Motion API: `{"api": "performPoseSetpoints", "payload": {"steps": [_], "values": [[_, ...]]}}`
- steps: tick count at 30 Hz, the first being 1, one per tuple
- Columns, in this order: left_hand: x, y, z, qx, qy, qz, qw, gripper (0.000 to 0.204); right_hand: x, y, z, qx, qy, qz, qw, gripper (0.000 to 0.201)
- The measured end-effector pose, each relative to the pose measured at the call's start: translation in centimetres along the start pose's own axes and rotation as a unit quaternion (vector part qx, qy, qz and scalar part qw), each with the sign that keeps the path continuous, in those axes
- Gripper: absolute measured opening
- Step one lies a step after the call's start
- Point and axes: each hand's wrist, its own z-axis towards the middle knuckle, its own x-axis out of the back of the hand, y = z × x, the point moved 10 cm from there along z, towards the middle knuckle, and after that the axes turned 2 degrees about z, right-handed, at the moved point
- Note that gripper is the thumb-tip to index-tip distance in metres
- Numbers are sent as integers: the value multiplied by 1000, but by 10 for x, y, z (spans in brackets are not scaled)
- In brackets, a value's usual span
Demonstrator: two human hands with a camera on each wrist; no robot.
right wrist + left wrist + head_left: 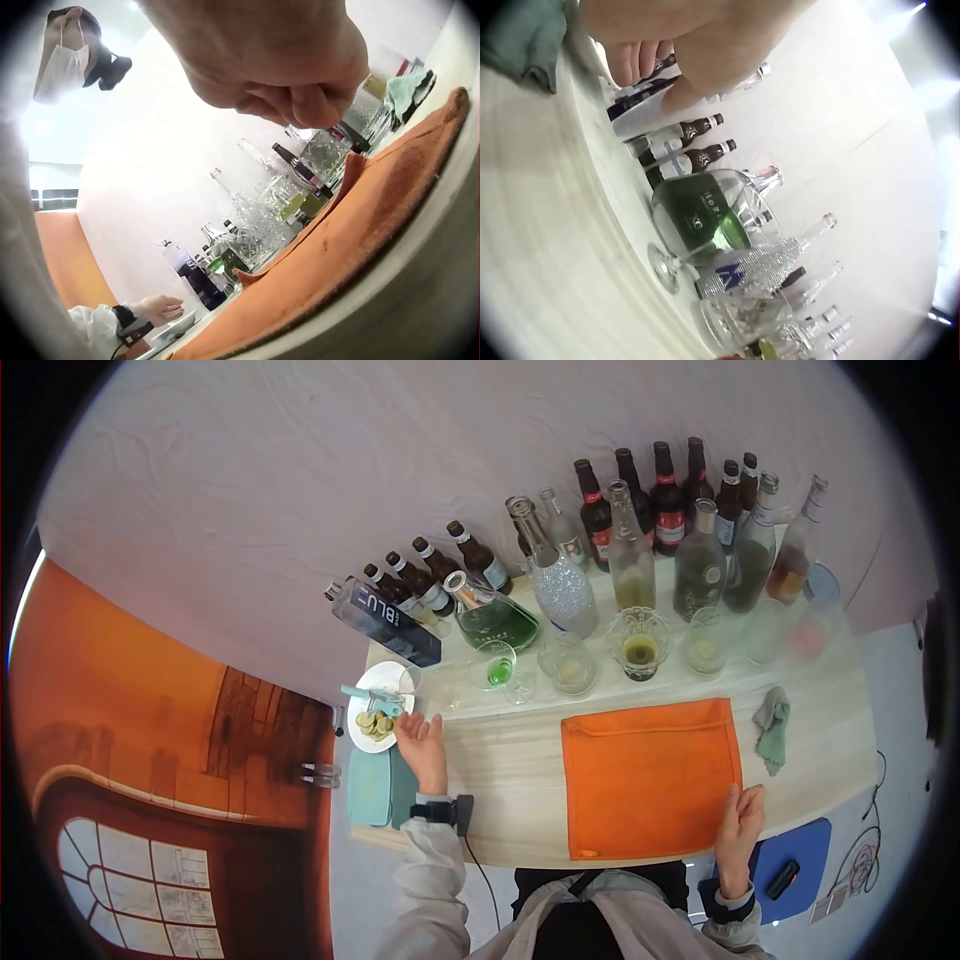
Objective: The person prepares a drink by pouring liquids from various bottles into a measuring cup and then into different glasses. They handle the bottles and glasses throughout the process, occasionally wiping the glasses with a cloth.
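My left hand (pixel 422 752) is beside the white plate (pixel 357 732), fingers loosely extended and holding nothing. The plate bears lime slices (pixel 372 726) and a light-blue-handled utensil (pixel 366 694). In the left wrist view the hand (pixel 697 37) partly covers the blue-labelled bottle. My right hand (pixel 740 830) is at the right edge of the orange cloth (pixel 650 785), its fingers loosely curled. The right wrist view shows this hand (pixel 277 64) above the cloth (pixel 337 255), with no object visible in its grasp.
Brown bottles (pixel 668 510) and clear bottles line the back. Before them are several glasses, one holding dark liquid (pixel 640 651), and a green-filled decanter (pixel 497 622). A grey-green rag (pixel 772 732) lies right of the cloth; a teal box (pixel 371 788) is at the left edge.
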Motion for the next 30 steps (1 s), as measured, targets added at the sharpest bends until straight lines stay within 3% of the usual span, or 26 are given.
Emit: {"api": "performPoseSetpoints", "payload": {"steps": [2, 4, 5, 6, 8, 9, 11, 18, 21, 25, 27, 30], "values": [[1, 2, 17, -30, 22, 38, 999, 77, -10, 29, -5, -184, -18, 156, 970, 6], [-5, -1, 39, -49, -6, 43, 998, 82, -14, 5, 8, -187, -24, 168, 967, 13], [-15, 1, 47, -71, -25, 52, 996, 87, -14, -6, 10, -189, -38, 186, 963, 27], [-20, 2, 52, -63, -29, 74, 995, 83, -6, 0, 7, -196, -7, 175, 965, 27], [-26, 17, 47, -35, -35, 102, 994, 73, -8, -1, 7, -87, -26, 178, 980, 43], [-28, 18, 46, -13, -34, 110, 993, 66, 2, 2, 5, -93, -4, 167, 982, 43], [-27, -9, 65, -57, -66, -16, 996, 58, -3, -2, 4, -85, -69, 159, 981, 54], [-28, -8, 61, -45, -75, -3, 996, 56, 19, -13, 16, -60, -37, 156, 985, 54], [-27, -12, 64, -45, -74, -1, 996, 56, 57, 3, 53, -5, -4, 118, 993, 59], [-29, -11, 64, -42, -80, -2, 996, 56, 112, 9, 155, 32, 51, -51, 997, 78], [-30, -11, 63, -42, -79, -8, 996, 55, 120, 50, 210, -3, 85, -54, 995, 91], [-30, -17, 68, -43, -82, -24, 995, 55, 102, 74, 258, -52, 74, -49, 995, 102]]}}
